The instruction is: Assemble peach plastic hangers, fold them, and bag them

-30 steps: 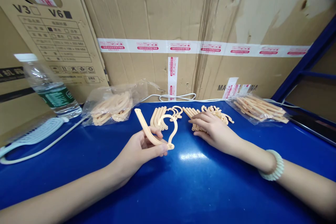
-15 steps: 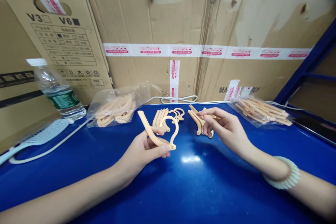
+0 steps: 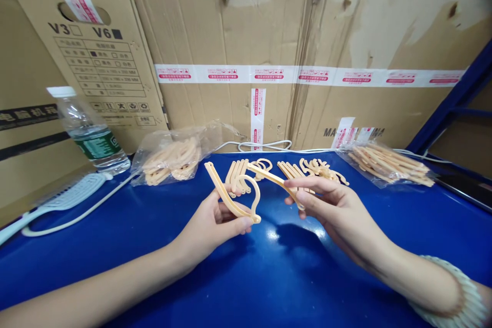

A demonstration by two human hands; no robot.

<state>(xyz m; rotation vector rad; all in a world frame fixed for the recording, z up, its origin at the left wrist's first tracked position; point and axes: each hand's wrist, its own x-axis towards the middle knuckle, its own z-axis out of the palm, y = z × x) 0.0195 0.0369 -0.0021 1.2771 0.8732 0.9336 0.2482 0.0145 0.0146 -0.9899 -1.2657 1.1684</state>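
Note:
My left hand (image 3: 217,220) is closed around a beige plastic hanger arm (image 3: 221,189), with a curved hanger hook (image 3: 257,192) joined at its lower end. Thumb and fingers pinch close to that joint. To the right, my right hand (image 3: 334,202) grips a second hanger arm (image 3: 271,177) by its lower end, its free end pointing up and left. The two held pieces are apart. Behind them on the table lie several loose arms (image 3: 234,171), rings of hooks (image 3: 265,165), more arms (image 3: 288,169) and small curved pieces (image 3: 319,168).
Clear bags of beige parts stand at the back left (image 3: 172,159) and back right (image 3: 388,164) of the blue table (image 3: 246,287). A water bottle (image 3: 96,138), pale blue hairbrush (image 3: 69,197) and white cable (image 3: 265,146) lie near the cardboard (image 3: 230,20).
My right hand has lifted a hanger arm from the right-hand pile and brought it left and nearer. My left hand keeps its hold, almost still.

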